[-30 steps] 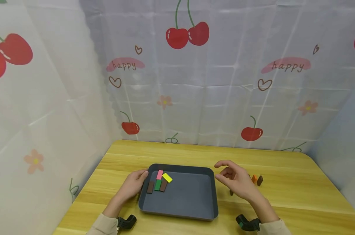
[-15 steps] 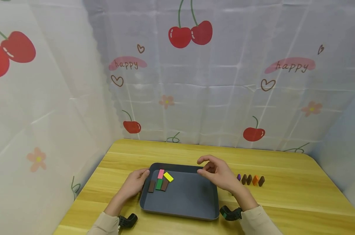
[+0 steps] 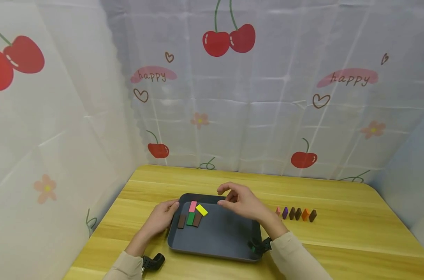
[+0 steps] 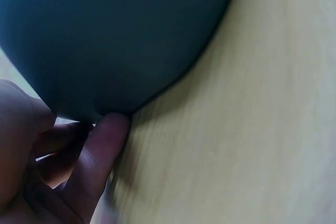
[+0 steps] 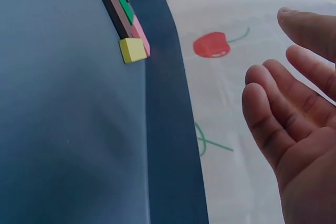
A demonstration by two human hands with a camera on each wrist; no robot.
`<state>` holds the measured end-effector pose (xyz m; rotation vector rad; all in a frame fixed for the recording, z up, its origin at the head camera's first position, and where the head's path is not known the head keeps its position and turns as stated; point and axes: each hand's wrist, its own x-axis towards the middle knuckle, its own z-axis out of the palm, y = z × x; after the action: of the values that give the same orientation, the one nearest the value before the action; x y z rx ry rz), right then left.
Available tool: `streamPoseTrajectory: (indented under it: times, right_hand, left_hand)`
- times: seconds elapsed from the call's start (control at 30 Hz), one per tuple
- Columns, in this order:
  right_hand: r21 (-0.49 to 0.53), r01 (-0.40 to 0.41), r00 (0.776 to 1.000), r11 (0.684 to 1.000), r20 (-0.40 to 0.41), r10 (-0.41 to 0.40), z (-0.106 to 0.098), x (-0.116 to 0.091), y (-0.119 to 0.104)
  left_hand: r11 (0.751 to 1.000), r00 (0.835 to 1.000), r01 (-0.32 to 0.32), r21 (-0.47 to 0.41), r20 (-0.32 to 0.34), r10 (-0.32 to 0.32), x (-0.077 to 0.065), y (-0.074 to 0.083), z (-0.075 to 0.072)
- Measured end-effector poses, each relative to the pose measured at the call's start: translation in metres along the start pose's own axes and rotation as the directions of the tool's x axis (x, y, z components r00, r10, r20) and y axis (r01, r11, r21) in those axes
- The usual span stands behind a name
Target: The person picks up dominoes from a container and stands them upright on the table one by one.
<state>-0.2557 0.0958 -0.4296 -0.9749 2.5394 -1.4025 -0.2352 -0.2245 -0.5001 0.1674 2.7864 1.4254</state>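
Head: the left grip (image 3: 164, 216) pinches the tray (image 3: 217, 237), its long axis crosswise; inside lie five blocks (image 3: 190, 218), four pointing roughly away, the yellow aslant. Six more stand in a row on the bench (image 3: 341, 229). The right grip (image 3: 241, 200), empty, hovers over the tray. Left wrist: fingers (image 4: 107, 135) touch the tray. Right wrist: fingers (image 5: 269, 127) loosely bent.

Low ctr, tray (image 3: 215, 243) is showing dk grey, its blocks (image 3: 201, 210) pink/green/yel/brn; up top, wht curtain (image 3: 247, 116) is sporting red cherries (image 3: 216, 44).

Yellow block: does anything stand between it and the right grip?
Nothing visible does: in the head view, only bare tray shows between the yellow block and the empty right grip.
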Motion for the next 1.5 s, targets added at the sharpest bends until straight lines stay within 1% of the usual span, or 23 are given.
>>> streamPoseTrajectory:
  times: [0.13,0.27,0.47,0.67,0.87,1.1,1.23,1.33,1.5]
  right_hand:
    - [-0.021,-0.003,0.999,1.000,0.033,0.004,0.007,0.008,0.000]
    - [-0.034,-0.012,0.998,0.999,0.057,0.014,0.014,0.017,-0.001]
    - [-0.089,-0.014,0.995,0.996,0.100,0.023,0.025,0.031,-0.003]
    - [-0.126,-0.045,0.989,0.991,0.137,0.062,0.037,0.041,-0.002]
    - [-0.149,-0.084,0.982,0.985,0.157,0.107,0.049,0.048,0.004]
    - [-0.190,-0.092,0.978,0.977,0.165,0.125,0.061,0.052,0.013]
    - [-0.256,-0.081,0.979,0.963,0.161,0.125,0.067,0.053,0.016]
    - [-0.317,-0.054,0.980,0.947,0.165,0.111,0.069,0.053,0.017]
    - [-0.383,-0.018,0.981,0.924,0.173,0.090,0.071,0.051,0.017]
  left_hand:
    - [1.000,1.000,0.009,0.000,0.005,-0.009,0.000,0.000,0.001]
    - [1.000,1.000,0.004,0.001,0.004,-0.004,0.001,-0.001,0.001]
    - [1.000,1.000,-0.003,0.001,-0.001,0.003,0.002,-0.002,0.000]
    - [1.000,1.000,0.001,-0.002,0.001,-0.001,0.002,-0.001,0.000]
    - [1.000,1.000,0.004,-0.001,0.000,-0.004,0.003,0.000,0.000]
    - [1.000,1.000,0.013,0.000,0.006,-0.013,0.003,0.000,0.000]
    - [1.000,1.000,0.017,0.000,0.004,-0.017,0.003,0.000,0.001]
    - [1.000,1.000,0.012,0.001,0.001,-0.012,0.003,-0.001,0.001]
    - [1.000,1.000,0.005,-0.002,-0.001,-0.005,0.003,-0.002,0.001]
